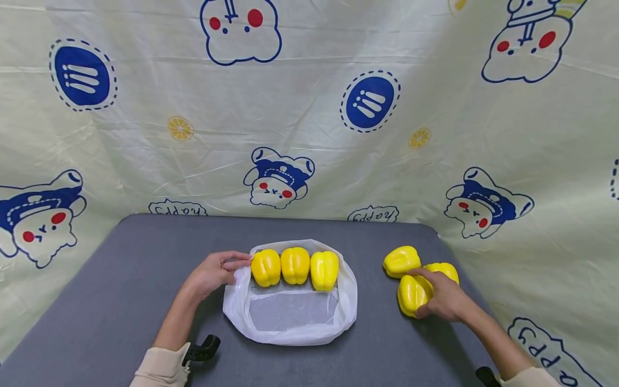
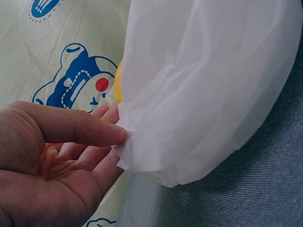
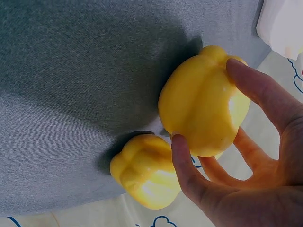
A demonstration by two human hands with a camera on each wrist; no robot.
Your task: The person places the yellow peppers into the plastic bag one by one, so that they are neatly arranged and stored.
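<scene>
A white plastic bag (image 1: 290, 338) lies on the grey table with its mouth spread wide, and three yellow peppers (image 1: 295, 266) stand in a row at its far side. My left hand (image 1: 213, 274) pinches the bag's left edge between thumb and fingers; in the left wrist view the hand (image 2: 61, 156) grips the thin plastic (image 2: 189, 94). To the right, my right hand (image 1: 445, 295) holds the nearest of three more peppers (image 1: 413, 295). The right wrist view shows the hand (image 3: 255, 156) with thumb and fingers around this pepper (image 3: 203, 104), another pepper (image 3: 149, 172) beside it.
Behind the right hand are two other peppers, one at the back left (image 1: 401, 260) and one partly hidden at the back right (image 1: 442, 270). A patterned sheet (image 1: 309, 107) hangs behind the table (image 1: 145, 258).
</scene>
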